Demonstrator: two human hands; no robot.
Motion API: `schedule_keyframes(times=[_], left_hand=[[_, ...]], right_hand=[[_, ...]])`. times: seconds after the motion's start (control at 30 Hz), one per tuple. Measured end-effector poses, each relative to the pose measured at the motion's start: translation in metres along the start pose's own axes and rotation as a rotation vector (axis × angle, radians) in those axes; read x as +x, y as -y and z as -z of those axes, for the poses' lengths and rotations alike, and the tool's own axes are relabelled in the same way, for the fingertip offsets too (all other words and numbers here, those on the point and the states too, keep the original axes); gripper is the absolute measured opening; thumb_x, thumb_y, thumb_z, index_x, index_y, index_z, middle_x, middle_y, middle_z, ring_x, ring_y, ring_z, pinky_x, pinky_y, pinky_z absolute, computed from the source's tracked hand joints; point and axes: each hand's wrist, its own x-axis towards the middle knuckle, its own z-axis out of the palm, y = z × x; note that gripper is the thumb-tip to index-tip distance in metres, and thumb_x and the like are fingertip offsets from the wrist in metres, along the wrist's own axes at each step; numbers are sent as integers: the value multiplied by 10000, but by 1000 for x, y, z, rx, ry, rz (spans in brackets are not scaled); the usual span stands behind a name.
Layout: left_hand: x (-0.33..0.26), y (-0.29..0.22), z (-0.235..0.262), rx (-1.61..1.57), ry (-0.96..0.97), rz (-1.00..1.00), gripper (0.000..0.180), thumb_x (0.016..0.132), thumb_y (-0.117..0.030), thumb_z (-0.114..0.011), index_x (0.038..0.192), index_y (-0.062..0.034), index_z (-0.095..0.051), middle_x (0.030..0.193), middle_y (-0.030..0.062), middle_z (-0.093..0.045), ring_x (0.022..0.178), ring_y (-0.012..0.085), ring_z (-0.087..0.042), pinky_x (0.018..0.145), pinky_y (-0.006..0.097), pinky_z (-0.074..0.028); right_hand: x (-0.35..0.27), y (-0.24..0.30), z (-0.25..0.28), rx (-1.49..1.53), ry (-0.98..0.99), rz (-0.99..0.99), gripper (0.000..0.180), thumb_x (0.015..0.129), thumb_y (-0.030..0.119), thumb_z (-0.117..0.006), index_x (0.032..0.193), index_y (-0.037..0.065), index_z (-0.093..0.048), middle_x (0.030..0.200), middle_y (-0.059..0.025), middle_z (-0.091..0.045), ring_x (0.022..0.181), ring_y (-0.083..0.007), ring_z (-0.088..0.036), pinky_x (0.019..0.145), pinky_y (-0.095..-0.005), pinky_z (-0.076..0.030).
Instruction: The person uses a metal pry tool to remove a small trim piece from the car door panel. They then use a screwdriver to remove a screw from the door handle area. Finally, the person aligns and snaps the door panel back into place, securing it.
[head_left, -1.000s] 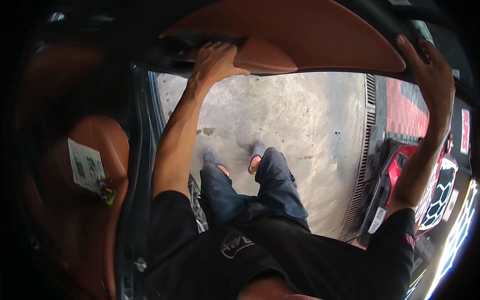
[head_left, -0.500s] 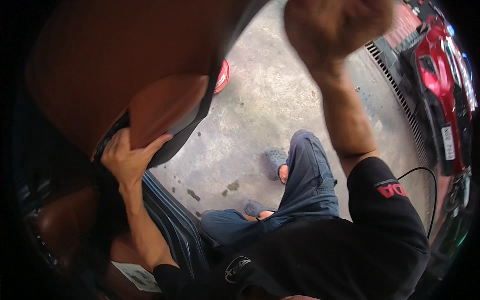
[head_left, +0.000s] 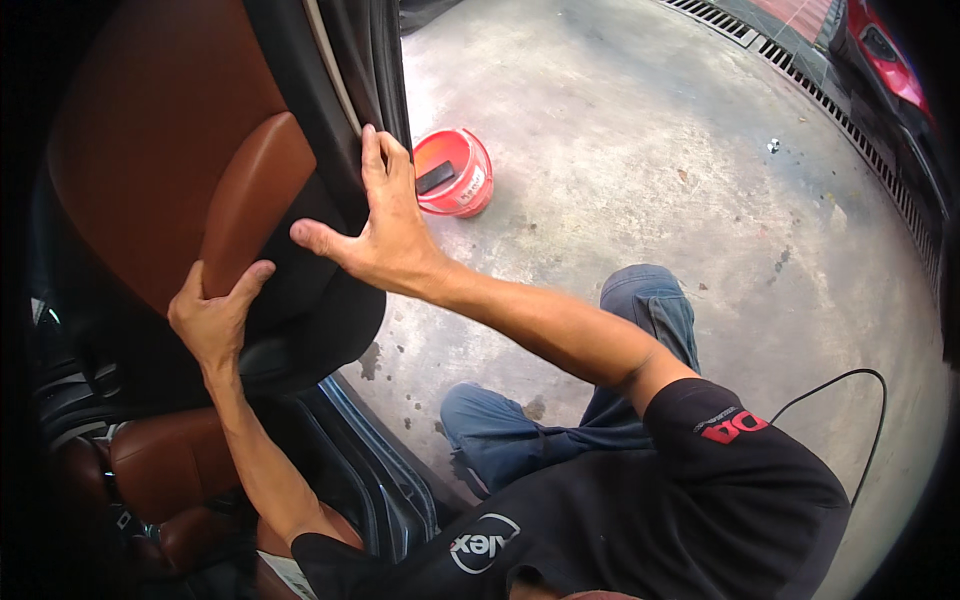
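A dark panel with brown leather trim, apparently the inside of an open car door [head_left: 300, 350], fills the upper left. From it bulges a padded brown armrest [head_left: 255, 190]. My left hand [head_left: 215, 315] grips the armrest's lower end, thumb on one side, the other fingertips partly hidden. Just to the right, my right hand [head_left: 385, 225] lies against the door's black edge [head_left: 345, 150]. Its thumb is spread wide across the dark panel, and its fingers touch the edge beside a pale strip. Nothing is held in it.
Beyond the door edge, a red bucket [head_left: 465, 190] with a black block inside stands on the concrete floor. Brown seats [head_left: 165, 460] and a door sill [head_left: 385, 470] lie lower left. A drain grate [head_left: 840, 115] and a red car [head_left: 885, 60] are at right, with a black cable [head_left: 850, 372].
My right hand has come down from the upper right onto the door's edge. My left hand stays on the armrest. The view has shifted, and the bucket now shows almost fully.
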Motion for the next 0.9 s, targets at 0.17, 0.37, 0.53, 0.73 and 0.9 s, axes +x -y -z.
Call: schedule_keyframes(times=[0.17,0.37,0.53,0.73,0.9], left_hand=[[-3,-1,0,23,8,-16,537,688,-452,-954,948,-23,-763,815,93,-771,722,221,-741,709,342,-568],[-2,-13,3,21,38,34,587,685,-507,-936,973,-23,-772,845,104,-781,755,250,-753,756,370,-579],[-5,-15,6,38,15,4,470,739,-434,-921,921,-28,-770,759,62,-734,694,159,-677,699,332,-527],[-4,-16,5,65,45,24,513,736,-479,-910,912,-20,-762,759,80,-734,710,192,-691,716,351,-532],[-5,-9,2,63,57,46,558,716,-513,-921,910,-15,-761,773,75,-739,710,191,-687,723,336,-538]], right_hand=[[-4,18,-14,129,-97,-49,1393,715,525,-914,1583,-125,-40,1625,-375,-126,1530,-478,-186,1259,-492,-211],[1,23,-5,54,-148,-59,1453,574,611,-958,1539,-165,-199,1560,-334,-297,1485,-428,-315,1229,-450,-300],[18,19,-4,97,-199,-97,1395,534,621,-977,1468,-175,-316,1428,-267,-391,1373,-390,-430,1178,-448,-373],[29,7,-1,88,-240,-58,1326,453,597,-1018,1352,-173,-421,1271,-216,-470,1212,-311,-543,1049,-390,-499],[33,-1,-1,147,-153,-60,1348,416,709,-970,1303,-170,-463,1265,-243,-453,1232,-365,-489,1055,-432,-466]])
